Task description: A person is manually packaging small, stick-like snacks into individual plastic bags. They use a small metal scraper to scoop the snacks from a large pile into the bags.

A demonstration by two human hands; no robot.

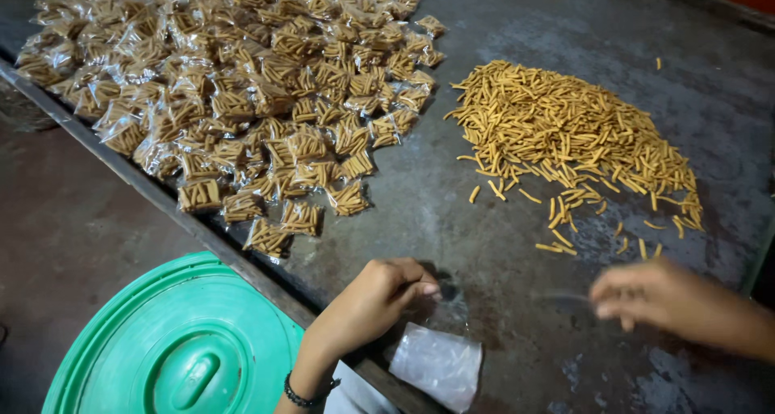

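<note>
Snack sticks (575,143), short, thin and golden-brown, are lying in a loose heap on the grey metal table (500,26), with strays trailing toward the near edge. The right hand (666,301) is showing blurred just below those strays; its fingers are appearing bunched, but whether they are pinching anything cannot be told, and its forearm is running off the frame's right side. The left hand (379,297) is curling its fingertips together on a clear empty bag (436,297), hard to make out against the table. More empty bags (440,364) are lying beside its wrist. Filled packets (242,91) are spreading across the table's far left. A green lid (173,345) is sitting partly cut off below.
</note>
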